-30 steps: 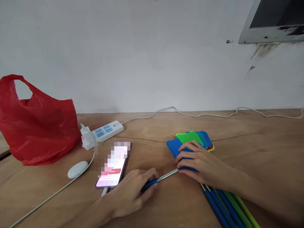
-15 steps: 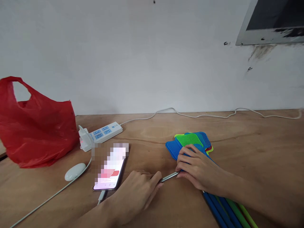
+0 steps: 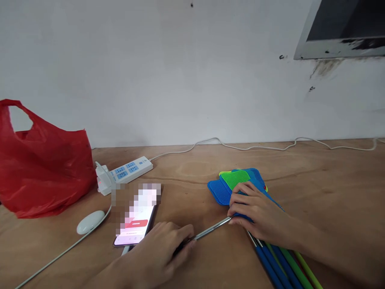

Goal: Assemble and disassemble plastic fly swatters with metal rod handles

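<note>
A fly swatter with a blue mesh head and a thin metal rod (image 3: 212,229) lies across both hands. My left hand (image 3: 168,247) is closed round the lower end of the rod, where a dark handle shows between the fingers. My right hand (image 3: 255,206) is closed on the head end, where the rod meets the blue plastic. Under and behind it is a pile of mesh swatter heads, blue (image 3: 221,192) and green (image 3: 237,178), with yellow and red edges. Several blue, green and yellow handles (image 3: 285,265) extend toward me beneath my right forearm, which partly covers them.
A lit phone (image 3: 135,224) on a charging cable lies beside my left hand. Further left are a white oval device (image 3: 90,222), a power strip (image 3: 132,168) with a plugged-in charger, and a red plastic bag (image 3: 48,168). A white cord runs along the wall.
My left hand has moved down and left, and a longer stretch of metal rod shows between the hands. My right hand stays at the head end. The view has shifted slightly.
</note>
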### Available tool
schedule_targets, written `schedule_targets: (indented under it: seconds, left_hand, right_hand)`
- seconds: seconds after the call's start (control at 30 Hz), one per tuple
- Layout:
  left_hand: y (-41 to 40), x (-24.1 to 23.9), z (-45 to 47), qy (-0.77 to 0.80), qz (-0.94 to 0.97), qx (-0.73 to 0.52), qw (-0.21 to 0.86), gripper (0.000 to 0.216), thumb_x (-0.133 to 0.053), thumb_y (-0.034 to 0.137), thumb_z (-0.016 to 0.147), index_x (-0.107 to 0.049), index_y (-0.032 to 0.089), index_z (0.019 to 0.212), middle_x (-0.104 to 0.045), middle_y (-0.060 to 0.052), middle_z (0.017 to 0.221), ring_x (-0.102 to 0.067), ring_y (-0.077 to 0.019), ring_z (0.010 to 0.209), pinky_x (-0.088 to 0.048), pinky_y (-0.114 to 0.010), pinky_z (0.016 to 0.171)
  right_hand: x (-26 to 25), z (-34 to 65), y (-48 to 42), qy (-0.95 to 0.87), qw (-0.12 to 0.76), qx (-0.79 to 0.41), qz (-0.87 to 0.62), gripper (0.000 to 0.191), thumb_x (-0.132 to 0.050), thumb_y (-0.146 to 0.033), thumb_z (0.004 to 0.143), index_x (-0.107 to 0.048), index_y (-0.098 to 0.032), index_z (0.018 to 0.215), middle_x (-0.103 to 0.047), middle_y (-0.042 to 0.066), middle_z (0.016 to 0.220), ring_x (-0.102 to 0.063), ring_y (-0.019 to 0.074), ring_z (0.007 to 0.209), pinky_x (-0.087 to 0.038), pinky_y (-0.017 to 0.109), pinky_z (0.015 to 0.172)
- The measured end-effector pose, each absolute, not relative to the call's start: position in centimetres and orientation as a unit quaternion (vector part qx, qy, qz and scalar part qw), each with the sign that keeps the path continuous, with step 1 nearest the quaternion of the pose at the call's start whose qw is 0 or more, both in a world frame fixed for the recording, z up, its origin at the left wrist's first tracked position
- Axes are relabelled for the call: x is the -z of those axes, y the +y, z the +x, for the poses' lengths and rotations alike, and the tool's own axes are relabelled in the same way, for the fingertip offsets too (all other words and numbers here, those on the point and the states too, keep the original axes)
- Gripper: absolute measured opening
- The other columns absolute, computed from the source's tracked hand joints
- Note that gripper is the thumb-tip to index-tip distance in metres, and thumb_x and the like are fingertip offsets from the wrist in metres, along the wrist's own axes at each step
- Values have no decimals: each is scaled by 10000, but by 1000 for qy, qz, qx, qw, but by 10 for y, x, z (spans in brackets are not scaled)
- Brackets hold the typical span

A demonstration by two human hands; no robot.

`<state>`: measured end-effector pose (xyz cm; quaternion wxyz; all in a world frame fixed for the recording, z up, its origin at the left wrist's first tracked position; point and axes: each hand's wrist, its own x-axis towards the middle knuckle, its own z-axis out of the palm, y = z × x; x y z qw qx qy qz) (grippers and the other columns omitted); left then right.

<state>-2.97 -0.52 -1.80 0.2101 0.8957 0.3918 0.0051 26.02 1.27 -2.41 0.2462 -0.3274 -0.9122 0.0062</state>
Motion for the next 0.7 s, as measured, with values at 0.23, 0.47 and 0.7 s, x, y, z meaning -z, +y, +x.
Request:
schedule_targets:
  seconds: [0.23,0.47,0.7]
  left_hand:
    - [-3,18,-4,371,864,-71,332,341,-353,439,1037,-536,222,848,-544,35,729,-501,-149,712,-380,-259,660]
    - [-3,13,3,362,865,-85,336,313,-384,374,1028,-464,212,773,-433,64,649,-413,-120,619,-325,-260,635]
    - [-4,10,-9,370,858,-80,347,329,-383,391,1030,-439,213,759,-412,67,646,-365,-116,594,-286,-260,577]
  right_hand:
    - [26,245,-7,-914,261,31,-309,98,-588,-214,965,-648,-227,889,-677,5,889,-545,221,975,-344,417,929]
    - [29,244,-5,-918,272,22,-288,113,-576,-166,947,-623,-204,851,-655,5,843,-539,208,932,-351,400,927]
    - [26,251,2,-911,290,-4,-295,120,-574,-150,940,-638,-217,863,-656,13,847,-538,213,922,-358,407,882]
